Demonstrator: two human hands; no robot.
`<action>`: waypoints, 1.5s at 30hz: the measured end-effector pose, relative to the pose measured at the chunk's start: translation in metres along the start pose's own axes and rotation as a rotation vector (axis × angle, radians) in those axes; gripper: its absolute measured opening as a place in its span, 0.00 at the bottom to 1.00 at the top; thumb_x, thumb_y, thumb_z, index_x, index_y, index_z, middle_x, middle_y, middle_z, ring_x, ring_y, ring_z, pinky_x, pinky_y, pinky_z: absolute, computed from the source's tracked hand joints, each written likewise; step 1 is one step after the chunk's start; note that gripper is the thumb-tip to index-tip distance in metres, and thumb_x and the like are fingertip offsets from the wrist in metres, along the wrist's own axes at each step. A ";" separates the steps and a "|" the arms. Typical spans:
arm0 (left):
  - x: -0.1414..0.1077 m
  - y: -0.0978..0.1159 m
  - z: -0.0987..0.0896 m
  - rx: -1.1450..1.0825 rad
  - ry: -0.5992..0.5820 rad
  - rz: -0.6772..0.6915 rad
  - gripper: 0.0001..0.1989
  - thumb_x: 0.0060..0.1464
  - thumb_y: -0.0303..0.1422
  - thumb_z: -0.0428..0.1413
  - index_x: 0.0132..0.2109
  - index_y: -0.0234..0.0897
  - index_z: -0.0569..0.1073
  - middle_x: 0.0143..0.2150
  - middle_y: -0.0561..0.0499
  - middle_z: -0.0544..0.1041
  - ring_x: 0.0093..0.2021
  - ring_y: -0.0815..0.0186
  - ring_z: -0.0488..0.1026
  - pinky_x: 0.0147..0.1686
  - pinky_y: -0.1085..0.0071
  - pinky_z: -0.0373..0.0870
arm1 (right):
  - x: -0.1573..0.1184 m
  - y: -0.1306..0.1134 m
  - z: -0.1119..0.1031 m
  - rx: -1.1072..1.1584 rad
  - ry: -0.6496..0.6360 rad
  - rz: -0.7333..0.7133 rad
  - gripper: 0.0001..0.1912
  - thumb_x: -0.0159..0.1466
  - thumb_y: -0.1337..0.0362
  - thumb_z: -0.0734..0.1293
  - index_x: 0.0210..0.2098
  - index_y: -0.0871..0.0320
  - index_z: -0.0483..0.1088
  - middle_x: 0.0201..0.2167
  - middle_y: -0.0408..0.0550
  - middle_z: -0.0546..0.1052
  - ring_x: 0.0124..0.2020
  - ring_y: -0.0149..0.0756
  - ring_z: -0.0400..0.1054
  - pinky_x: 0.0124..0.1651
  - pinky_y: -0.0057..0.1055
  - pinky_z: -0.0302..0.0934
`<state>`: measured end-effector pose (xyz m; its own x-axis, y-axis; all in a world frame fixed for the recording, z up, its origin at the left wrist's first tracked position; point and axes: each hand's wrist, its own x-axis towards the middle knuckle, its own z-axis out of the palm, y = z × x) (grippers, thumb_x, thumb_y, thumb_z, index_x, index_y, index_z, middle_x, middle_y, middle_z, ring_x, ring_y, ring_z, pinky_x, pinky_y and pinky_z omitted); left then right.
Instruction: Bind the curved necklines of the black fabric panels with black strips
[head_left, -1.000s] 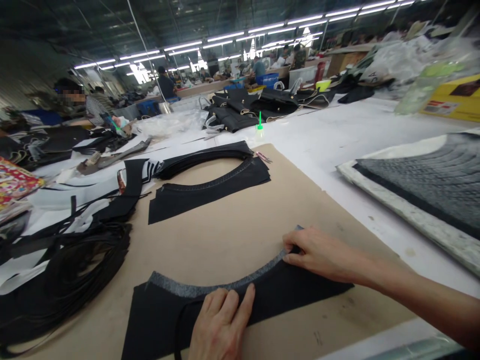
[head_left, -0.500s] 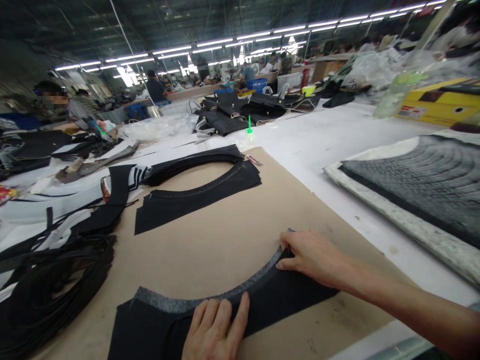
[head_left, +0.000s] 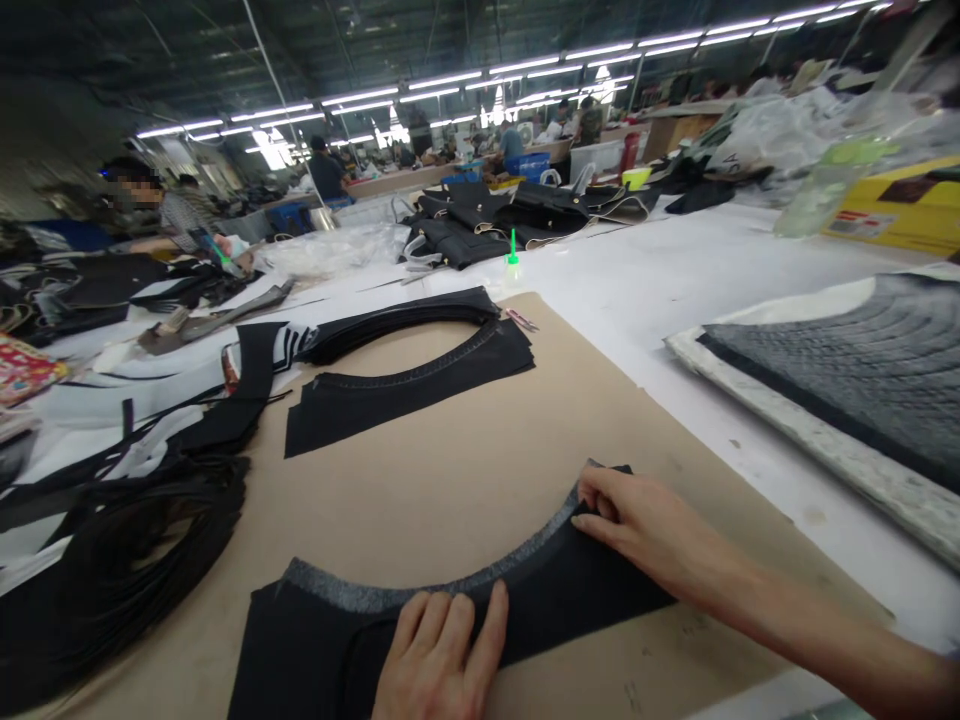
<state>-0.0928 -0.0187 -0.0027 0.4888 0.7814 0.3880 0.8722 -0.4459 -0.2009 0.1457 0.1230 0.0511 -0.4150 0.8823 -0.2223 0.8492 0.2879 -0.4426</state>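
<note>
Bottle (head_left: pixel 513 268), contents unclear, beyond black fabric (head_left: pixel 555 590)

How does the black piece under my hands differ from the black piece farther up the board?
The near black piece shows a wide gray strip along its curve; the far black piece shows only a thin line of small marks there.
The left hand and right hand are on the near black piece; neither touches the far black piece.
Both lie on the brown board, hollow edge facing away from you.
</note>
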 end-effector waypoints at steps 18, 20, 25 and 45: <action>0.041 0.032 -0.029 -0.218 -0.049 -0.550 0.11 0.53 0.40 0.60 0.36 0.39 0.69 0.30 0.53 0.73 0.31 0.59 0.69 0.35 0.61 0.62 | -0.041 -0.041 0.024 -0.052 0.311 -0.644 0.09 0.67 0.58 0.60 0.34 0.51 0.71 0.34 0.47 0.74 0.35 0.42 0.69 0.38 0.38 0.62; 0.037 0.033 -0.026 -0.211 -0.062 -0.556 0.09 0.52 0.36 0.61 0.35 0.40 0.69 0.31 0.53 0.73 0.31 0.58 0.68 0.36 0.61 0.60 | -0.039 -0.030 0.026 -0.134 0.357 -0.636 0.09 0.67 0.62 0.59 0.37 0.51 0.71 0.38 0.47 0.75 0.38 0.43 0.69 0.41 0.41 0.63; 0.036 0.035 -0.017 -0.245 0.008 -0.602 0.04 0.53 0.30 0.58 0.33 0.41 0.69 0.32 0.52 0.71 0.34 0.58 0.66 0.37 0.60 0.57 | -0.044 -0.011 0.026 -0.176 0.338 -0.643 0.11 0.67 0.70 0.56 0.40 0.54 0.68 0.41 0.49 0.76 0.43 0.37 0.71 0.46 0.36 0.66; 0.147 0.023 -0.012 -0.881 -0.293 -0.695 0.02 0.48 0.27 0.60 0.30 0.38 0.76 0.37 0.50 0.73 0.46 0.56 0.68 0.51 0.54 0.56 | -0.044 0.048 0.049 -0.288 0.499 -0.539 0.21 0.66 0.69 0.56 0.57 0.55 0.67 0.53 0.51 0.74 0.53 0.41 0.69 0.57 0.46 0.61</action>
<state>-0.0008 0.0810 0.0604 -0.0056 0.9970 -0.0772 0.6967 0.0593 0.7149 0.1892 0.0795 -0.0029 -0.6562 0.6366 0.4052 0.6517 0.7488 -0.1212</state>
